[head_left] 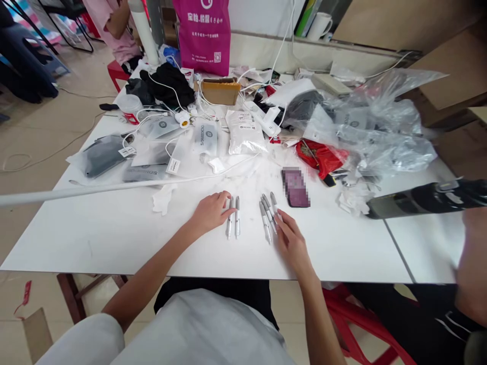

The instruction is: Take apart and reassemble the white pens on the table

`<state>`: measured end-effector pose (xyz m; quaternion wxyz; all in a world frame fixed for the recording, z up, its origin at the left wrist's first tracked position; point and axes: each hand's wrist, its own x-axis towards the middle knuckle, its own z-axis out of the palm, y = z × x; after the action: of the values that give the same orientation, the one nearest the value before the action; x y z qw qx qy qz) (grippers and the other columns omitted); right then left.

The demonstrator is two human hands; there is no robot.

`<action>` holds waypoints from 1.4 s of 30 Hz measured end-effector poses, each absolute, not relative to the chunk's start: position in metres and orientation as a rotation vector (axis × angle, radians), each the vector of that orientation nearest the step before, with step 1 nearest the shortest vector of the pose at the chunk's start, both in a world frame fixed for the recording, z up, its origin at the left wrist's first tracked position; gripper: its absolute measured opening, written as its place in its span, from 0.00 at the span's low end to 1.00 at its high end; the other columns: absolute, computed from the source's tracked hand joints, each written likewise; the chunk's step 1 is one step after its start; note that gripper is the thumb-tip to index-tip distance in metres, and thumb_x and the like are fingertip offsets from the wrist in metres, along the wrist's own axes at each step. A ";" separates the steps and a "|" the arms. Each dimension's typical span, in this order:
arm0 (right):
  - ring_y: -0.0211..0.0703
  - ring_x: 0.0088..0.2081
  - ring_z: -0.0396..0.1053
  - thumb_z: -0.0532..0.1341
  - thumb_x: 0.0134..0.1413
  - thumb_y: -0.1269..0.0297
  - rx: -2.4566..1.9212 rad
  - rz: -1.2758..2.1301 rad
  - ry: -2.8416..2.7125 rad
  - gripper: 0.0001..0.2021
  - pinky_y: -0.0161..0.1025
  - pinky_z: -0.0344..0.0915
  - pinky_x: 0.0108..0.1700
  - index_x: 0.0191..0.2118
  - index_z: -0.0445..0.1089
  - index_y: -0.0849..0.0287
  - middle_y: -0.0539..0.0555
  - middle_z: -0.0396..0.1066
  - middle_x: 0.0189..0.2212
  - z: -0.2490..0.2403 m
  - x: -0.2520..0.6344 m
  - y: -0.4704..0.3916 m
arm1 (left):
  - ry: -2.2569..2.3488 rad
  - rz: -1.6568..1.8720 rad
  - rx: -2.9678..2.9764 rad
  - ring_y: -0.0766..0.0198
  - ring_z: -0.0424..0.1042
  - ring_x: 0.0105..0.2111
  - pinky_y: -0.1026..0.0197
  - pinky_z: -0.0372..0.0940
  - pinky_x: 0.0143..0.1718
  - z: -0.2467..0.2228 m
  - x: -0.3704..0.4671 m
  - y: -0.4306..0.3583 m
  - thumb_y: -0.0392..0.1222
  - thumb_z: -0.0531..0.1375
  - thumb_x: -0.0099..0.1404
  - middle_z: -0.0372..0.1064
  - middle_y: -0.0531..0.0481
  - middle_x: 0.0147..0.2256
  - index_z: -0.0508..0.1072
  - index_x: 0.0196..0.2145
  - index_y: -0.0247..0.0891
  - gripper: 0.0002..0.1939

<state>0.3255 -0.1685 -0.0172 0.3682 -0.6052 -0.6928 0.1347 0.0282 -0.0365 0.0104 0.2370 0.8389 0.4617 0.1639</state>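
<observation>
Two slim silver-and-white pens (pixel 238 218) lie side by side on the white table in front of me. My left hand (pixel 210 213) rests at their left, its thumb and forefinger closed about the upper part of the left pen (pixel 229 228). To the right, several similar pens (pixel 266 221) lie in a slanted, loosely fanned group. My right hand (pixel 292 238) is at the right side of this group, fingers bent and gripping the rightmost pen (pixel 273 200), whose lower part they hide. A phone (pixel 296 187) with a blurred screen lies just beyond my right hand.
Plastic-wrapped packages (pixel 205 138), white cables, a red pouch (pixel 323 157) and clear plastic bags (pixel 384 132) crowd the table's far half. A dark bottle-like object (pixel 414 200) lies at right beside another person's arm. A white pole (pixel 95 188) crosses at left. A purple bag (pixel 203 38) stands behind.
</observation>
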 end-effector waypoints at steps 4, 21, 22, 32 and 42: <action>0.58 0.70 0.69 0.58 0.75 0.68 -1.566 0.192 -1.915 0.26 0.62 0.73 0.67 0.73 0.64 0.47 0.62 0.65 0.72 -0.023 0.314 -0.172 | 1.379 0.286 2.235 0.56 0.78 0.37 0.57 0.64 0.34 0.029 0.033 -0.048 0.47 0.60 0.78 0.76 0.50 0.41 0.66 0.53 0.43 0.11; 0.58 0.62 0.77 0.61 0.73 0.63 -1.585 0.212 -1.782 0.15 0.62 0.79 0.61 0.61 0.74 0.53 0.64 0.72 0.66 -0.020 0.302 -0.172 | 1.041 0.732 1.608 0.59 0.79 0.36 0.57 0.75 0.37 0.050 0.018 -0.057 0.42 0.66 0.69 0.80 0.48 0.38 0.79 0.40 0.41 0.04; 0.58 0.62 0.77 0.61 0.73 0.64 -1.578 0.211 -1.778 0.15 0.62 0.79 0.61 0.61 0.74 0.53 0.64 0.72 0.66 -0.020 0.299 -0.173 | 0.949 0.778 1.499 0.59 0.79 0.37 0.56 0.76 0.39 0.055 0.019 -0.055 0.44 0.67 0.70 0.80 0.47 0.40 0.79 0.40 0.41 0.06; 0.61 0.66 0.72 0.64 0.71 0.60 -1.551 0.276 -1.678 0.26 0.65 0.74 0.65 0.70 0.64 0.50 0.64 0.71 0.65 -0.001 0.283 -0.158 | 0.684 0.922 1.166 0.51 0.82 0.49 0.44 0.80 0.51 0.062 0.033 -0.030 0.45 0.72 0.67 0.81 0.43 0.45 0.77 0.43 0.38 0.12; 0.48 0.37 0.73 0.51 0.80 0.55 -1.224 0.413 -2.163 0.16 0.45 0.71 0.41 0.55 0.74 0.53 0.57 0.75 0.40 0.034 0.275 -0.032 | 1.004 0.925 1.942 0.61 0.75 0.36 0.58 0.69 0.38 0.021 0.015 0.003 0.54 0.61 0.78 0.77 0.48 0.36 0.76 0.43 0.41 0.13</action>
<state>0.2751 -0.0316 0.0345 0.3061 -0.4623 -0.8175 0.1560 0.0148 0.0029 0.0210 0.3744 0.7586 0.3922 0.3612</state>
